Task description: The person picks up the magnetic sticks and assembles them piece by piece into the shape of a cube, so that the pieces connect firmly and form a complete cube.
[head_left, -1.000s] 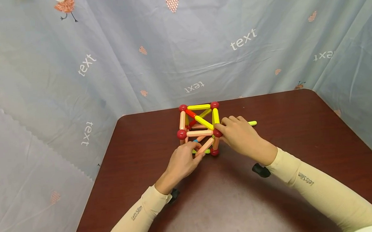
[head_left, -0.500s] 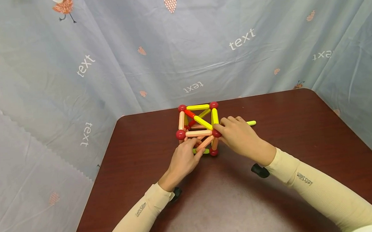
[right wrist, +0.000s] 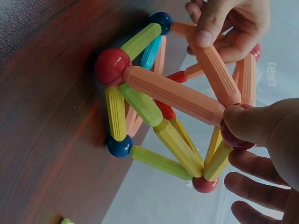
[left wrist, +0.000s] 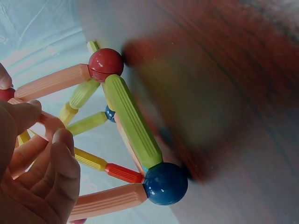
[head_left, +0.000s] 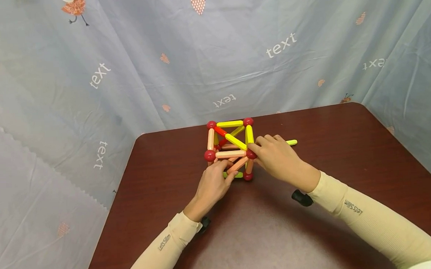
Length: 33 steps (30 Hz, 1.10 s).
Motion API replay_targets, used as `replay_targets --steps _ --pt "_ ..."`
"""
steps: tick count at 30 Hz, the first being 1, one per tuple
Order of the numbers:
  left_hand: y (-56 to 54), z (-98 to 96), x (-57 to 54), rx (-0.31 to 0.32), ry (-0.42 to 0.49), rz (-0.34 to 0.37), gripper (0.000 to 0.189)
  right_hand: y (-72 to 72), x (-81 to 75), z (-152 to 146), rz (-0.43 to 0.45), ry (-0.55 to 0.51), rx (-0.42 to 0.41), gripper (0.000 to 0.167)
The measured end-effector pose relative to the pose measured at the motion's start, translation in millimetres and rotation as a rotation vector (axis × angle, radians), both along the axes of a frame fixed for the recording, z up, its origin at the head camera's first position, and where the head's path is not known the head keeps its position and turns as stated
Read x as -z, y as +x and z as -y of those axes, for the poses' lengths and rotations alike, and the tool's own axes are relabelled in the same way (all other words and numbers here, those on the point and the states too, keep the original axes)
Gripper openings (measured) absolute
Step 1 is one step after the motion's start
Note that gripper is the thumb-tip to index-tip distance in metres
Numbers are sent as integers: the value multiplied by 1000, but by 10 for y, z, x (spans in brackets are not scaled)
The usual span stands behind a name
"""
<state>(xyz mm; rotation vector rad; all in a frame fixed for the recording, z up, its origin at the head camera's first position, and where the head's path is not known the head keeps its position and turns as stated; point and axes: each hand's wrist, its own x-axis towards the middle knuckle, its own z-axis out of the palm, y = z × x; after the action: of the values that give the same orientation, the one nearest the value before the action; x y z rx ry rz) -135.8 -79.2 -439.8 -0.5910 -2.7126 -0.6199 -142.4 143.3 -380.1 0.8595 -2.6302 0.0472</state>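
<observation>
A cube frame of magnetic rods and balls (head_left: 230, 124) stands on the table, its corners red and blue. My left hand (head_left: 213, 184) pinches a peach rod (right wrist: 217, 74) between thumb and fingers at its lower end. The rod slants across the frame's front face, its upper end right at the red ball (right wrist: 236, 141) of the top front right corner. My right hand (head_left: 282, 158) holds that ball between thumb and index finger, the other fingers spread behind. In the left wrist view a blue ball (left wrist: 166, 183) joins a green rod (left wrist: 133, 121) and another peach rod.
A loose yellow-green rod (head_left: 292, 142) lies on the dark wooden table (head_left: 330, 146), partly behind my right hand. A patterned grey-blue curtain (head_left: 198, 64) hangs behind and to the left of the table.
One second ago the peach rod's upper end was slightly below the red ball; now it meets it. My left hand has moved up a little. My right hand has stayed on the ball.
</observation>
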Motion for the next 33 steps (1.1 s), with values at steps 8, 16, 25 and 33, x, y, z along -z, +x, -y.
replay_targets --steps 8,16,25,33 --pt "169 149 -92 25 -2 -88 28 15 1 13 -2 3 -7 47" --pt "206 480 -553 9 -67 -219 42 -4 -4 6 -12 10 -10 47" --pt "-26 527 -595 33 -112 110 45 -17 -13 -44 10 3 5 49" --pt "-139 541 -605 42 -55 249 33 -389 56 -615 180 -43 177 49"
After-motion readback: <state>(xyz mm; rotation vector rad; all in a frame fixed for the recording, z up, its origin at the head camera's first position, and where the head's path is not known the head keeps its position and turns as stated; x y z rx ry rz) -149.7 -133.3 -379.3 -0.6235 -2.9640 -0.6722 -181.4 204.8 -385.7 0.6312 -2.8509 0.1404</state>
